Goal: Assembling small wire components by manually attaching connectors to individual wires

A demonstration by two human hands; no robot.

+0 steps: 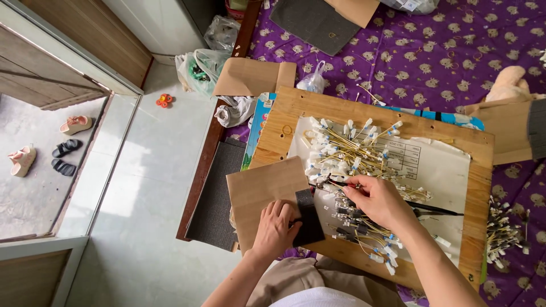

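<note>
A wooden board (296, 108) lies on a purple patterned bed cover, with a white paper sheet (443, 165) on it. On the sheet lies a heap of thin yellow wires with white connector ends (347, 148). My right hand (378, 199) pinches one wire of the heap between thumb and fingers. Below it lies a darker bunch of wires with black ends (352, 219). My left hand (277, 227) presses on a small black pad (310, 219) that sits on a piece of brown cardboard (261, 190) at the board's left edge.
Another bundle of wires (503, 233) lies on the cover at right. Cardboard pieces (250, 77), plastic bags (199, 68) and a grey mat (313, 23) lie further back. The tiled floor (153, 187) is on the left, with shoes (45, 150) beyond a glass door.
</note>
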